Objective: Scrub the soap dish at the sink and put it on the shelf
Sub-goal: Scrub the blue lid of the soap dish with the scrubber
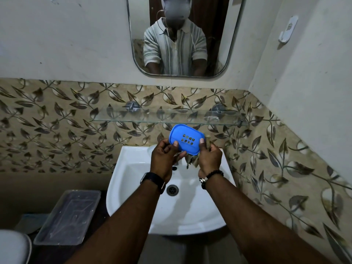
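Note:
A blue plastic soap dish (185,139) with small drain holes is held tilted above the back of the white sink (133,172). My left hand (164,159) grips its left edge, thumb on top. My right hand (208,158) grips the dish's right edge and also holds a dull brownish scrub cloth (192,161) that hangs under the dish. The glass shelf (167,116) runs along the tiled wall just above and behind the dish. The tap is hidden behind my hands.
A mirror (179,35) hangs above the shelf. Left of the sink stands a clear plastic tub (68,216). A white hook holder (287,32) is on the right wall. The sink drain (172,189) shows between my wrists.

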The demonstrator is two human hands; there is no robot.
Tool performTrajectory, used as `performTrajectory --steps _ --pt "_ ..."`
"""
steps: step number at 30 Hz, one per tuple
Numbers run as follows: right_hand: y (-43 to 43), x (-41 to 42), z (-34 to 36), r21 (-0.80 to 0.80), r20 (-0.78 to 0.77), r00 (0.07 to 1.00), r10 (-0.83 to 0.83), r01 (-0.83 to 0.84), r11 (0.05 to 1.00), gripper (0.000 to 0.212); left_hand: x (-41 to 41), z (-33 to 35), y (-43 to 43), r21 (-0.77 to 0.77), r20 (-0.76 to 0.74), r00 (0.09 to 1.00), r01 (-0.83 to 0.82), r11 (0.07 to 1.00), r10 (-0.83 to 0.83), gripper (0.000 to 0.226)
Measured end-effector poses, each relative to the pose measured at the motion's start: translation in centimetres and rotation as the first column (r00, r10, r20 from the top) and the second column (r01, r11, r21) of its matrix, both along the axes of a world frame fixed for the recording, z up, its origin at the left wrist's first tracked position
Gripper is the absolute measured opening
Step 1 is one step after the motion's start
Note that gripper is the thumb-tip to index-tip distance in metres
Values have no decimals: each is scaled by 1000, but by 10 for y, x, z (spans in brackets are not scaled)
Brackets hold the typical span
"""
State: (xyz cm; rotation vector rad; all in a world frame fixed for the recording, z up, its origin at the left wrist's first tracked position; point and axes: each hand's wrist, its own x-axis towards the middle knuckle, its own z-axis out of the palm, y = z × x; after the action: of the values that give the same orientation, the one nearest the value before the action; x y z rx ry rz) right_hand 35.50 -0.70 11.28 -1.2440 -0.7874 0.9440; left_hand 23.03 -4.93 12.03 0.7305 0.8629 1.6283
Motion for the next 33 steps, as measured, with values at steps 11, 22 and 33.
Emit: performTrajectory --steps 11,22,33 --pt "2 16 8 -3 104 983 149 -149 989 29 -23 4 5 -43 -143 990 -6 999 0 16" --pt "-17 -1 8 -120 456 888 -49 117 986 26 -8 4 3 -11 -314 948 -60 998 54 12" --pt "-43 -8 -7 370 891 418 -180 -437 820 40 -2 -2 -1 -77 -329 942 -91 993 61 19"
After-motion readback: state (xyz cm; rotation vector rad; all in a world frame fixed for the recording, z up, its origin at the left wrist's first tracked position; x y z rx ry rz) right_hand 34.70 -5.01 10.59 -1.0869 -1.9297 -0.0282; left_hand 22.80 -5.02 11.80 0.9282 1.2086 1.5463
